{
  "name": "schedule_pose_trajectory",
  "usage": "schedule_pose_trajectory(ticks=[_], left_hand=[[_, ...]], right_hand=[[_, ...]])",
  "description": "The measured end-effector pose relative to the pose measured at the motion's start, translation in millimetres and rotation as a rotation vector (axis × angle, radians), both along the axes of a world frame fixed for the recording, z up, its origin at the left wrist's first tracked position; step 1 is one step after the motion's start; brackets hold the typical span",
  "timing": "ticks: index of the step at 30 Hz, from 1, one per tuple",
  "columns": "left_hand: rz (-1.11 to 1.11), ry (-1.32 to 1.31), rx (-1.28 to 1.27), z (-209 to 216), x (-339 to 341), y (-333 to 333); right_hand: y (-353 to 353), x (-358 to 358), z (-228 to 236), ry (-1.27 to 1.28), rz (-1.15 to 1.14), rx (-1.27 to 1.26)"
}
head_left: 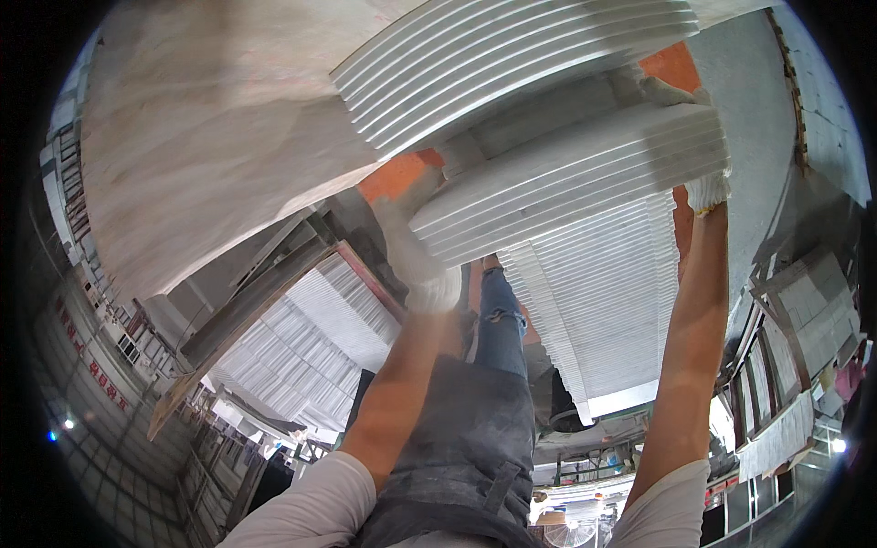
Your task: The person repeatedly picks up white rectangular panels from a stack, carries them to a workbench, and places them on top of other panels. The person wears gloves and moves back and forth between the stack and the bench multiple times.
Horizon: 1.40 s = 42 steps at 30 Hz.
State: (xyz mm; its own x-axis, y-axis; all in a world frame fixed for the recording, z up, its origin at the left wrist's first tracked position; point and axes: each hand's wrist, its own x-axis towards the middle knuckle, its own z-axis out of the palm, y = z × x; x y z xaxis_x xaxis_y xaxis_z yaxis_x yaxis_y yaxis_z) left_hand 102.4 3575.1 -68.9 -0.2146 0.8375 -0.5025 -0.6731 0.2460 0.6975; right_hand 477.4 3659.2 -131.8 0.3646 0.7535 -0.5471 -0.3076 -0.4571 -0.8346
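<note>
Between my hands is a stack of several long, flat, pale strips [575, 178], held by its two ends and slightly tilted. My left hand [413, 256], in a pale glove and slightly blurred, closes on the left end. At the opposite end, my right hand [707, 190], in a white knit glove, is closed too; the stack hides part of its fingers. Just beyond lies another layered stack of similar strips [512, 68], apart from what I hold. Nearer my legs, a long pile of thin white pieces [594, 301] sits under the held stack's near edge.
A big pale sheet-like surface [219, 146] spreads across the upper left. Orange patches [671, 66] show beside the far stack. To the left, a wood-edged rack [260, 297] holds rows of white pieces [306, 329]. Shelving with pale sheets [781, 365] stands at right.
</note>
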Motion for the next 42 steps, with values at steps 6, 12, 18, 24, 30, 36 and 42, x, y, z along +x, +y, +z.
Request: schedule_pose_trajectory(ticks=[6, 12, 18, 24, 30, 36, 42], left_hand=[[-0.147, 1.345, 0.261, -76, -10, -12], [-0.203, 1.538, 0.417, -80, -12, -7], [-0.235, 1.481, 0.312, -66, -5, 8], [-0.013, 0.117, -0.144, -43, -31, 22], [-0.445, 0.249, -0.454, 3, -75, -32], [-0.252, 0.324, -1.120, 77, -59, -41], [-0.640, 0.515, -1.089, 177, -27, -53]], right_hand=[[1, 1, -16, -0.003, -0.103, 0.104], [2, -6, -9, 0.140, 0.175, 0.295], [10, -4, -26, 0.157, 0.024, 0.272], [-52, -28, -15, 0.277, -0.423, 0.038], [-191, -93, 35, 0.261, -0.487, -0.297], [-365, -148, 52, 0.005, -0.225, -0.491], [-450, -206, 115, -0.201, -0.198, -0.542]])
